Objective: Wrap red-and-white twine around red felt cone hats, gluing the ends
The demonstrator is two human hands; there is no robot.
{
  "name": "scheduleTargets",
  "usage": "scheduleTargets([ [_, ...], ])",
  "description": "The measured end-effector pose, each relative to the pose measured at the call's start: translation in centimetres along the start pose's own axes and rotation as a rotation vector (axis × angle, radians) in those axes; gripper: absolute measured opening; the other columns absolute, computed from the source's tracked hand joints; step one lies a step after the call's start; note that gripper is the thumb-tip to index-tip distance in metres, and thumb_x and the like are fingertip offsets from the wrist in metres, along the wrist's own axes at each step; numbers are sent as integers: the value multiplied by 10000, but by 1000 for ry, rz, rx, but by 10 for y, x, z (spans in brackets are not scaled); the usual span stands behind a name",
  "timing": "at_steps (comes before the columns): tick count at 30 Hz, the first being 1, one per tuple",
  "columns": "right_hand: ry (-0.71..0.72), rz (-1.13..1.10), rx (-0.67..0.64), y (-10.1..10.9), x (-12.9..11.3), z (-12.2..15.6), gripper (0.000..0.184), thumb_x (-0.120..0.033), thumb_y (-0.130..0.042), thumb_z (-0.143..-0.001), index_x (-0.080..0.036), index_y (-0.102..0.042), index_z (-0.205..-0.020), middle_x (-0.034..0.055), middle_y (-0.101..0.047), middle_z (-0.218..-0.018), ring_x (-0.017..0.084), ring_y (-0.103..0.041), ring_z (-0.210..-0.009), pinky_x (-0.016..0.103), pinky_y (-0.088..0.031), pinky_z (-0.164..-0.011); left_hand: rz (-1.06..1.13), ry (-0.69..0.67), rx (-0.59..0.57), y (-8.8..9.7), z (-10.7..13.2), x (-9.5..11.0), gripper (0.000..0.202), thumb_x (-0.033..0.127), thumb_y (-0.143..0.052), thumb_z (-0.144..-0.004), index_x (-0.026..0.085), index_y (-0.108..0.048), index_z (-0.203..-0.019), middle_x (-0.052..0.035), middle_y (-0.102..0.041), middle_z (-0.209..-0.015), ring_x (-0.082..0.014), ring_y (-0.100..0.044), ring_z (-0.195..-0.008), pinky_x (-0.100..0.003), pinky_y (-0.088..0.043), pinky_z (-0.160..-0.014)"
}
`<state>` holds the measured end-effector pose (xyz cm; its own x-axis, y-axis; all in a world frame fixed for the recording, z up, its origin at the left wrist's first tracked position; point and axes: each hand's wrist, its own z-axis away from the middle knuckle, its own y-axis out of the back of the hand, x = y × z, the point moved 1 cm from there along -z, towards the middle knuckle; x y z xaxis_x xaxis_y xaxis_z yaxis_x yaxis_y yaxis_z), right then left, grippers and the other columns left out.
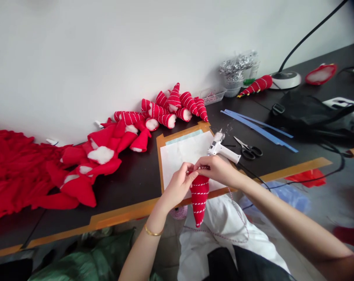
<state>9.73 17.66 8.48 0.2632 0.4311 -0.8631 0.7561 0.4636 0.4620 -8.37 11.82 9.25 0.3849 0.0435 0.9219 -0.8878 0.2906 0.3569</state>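
A red felt cone [199, 197], wound with red-and-white twisted cord, hangs tip down between my hands at the table's front edge. My left hand [183, 179] pinches its wide upper end from the left. From the right, my right hand [213, 167] has its fingers closed at the same rim, where the cord seems to be; the fingertips hide the exact grip. Loose cord [232, 239] trails from there over my lap. Just beyond my hands, a white glue gun [222, 148] lies on a sheet of white paper [179, 154], with black-handled scissors [248, 149] to its right.
Several cord-wound cones [163, 111] are piled by the wall. Stuffed plain red cones [102, 150] and a red felt heap [22, 168] fill the left. Blue strips [259, 128], a black bag [302, 113], a lamp base [286, 79] and a tinsel tub [234, 84] stand right.
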Motion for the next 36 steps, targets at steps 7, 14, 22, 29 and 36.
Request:
scheduleTargets([
  [7,-66,-100,79,12,13,17,292,-433,-666,-916,-156,-759,-902,-2,-638,-629,123,-514,-549,255,-376,-528,53,37,10,11,-2,-26,244,435,-588,-951,191,-590,-959,30,-572,-777,-111,-491,-636,-235,-393,-591],
  [14,-82,-91,113,8,-8,38,352,-468,-650,-926,-159,-772,-810,81,-758,-731,165,-613,-607,274,-432,-555,152,35,45,9,-1,-25,189,365,-629,-927,184,-575,-922,24,-600,-797,-114,-541,-683,-226,-425,-635],
  [22,-84,143,157,3,-10,38,179,-274,-643,-935,-193,-801,-910,60,-775,-730,185,-663,-605,294,-473,-610,183,18,81,8,-1,-32,242,379,-694,-883,196,-596,-1008,-3,-650,-911,-139,-614,-778,-235,-472,-682],
  [29,-167,-60,117,-4,12,28,170,-305,-691,-886,-197,-822,-886,63,-818,-794,212,-715,-689,313,-518,-673,78,-52,57,10,-1,-34,255,392,-644,-928,208,-690,-1098,-60,-695,-1043,-206,-649,-965,-293,-509,-822],
  [36,-128,-17,184,-10,9,30,285,-434,-692,-881,-185,-813,-811,35,-747,-637,160,-602,-545,274,-435,-531,-284,-138,287,9,12,-3,264,353,-668,-907,230,-735,-1130,-12,-603,-847,-132,-534,-650,-258,-463,-676],
])
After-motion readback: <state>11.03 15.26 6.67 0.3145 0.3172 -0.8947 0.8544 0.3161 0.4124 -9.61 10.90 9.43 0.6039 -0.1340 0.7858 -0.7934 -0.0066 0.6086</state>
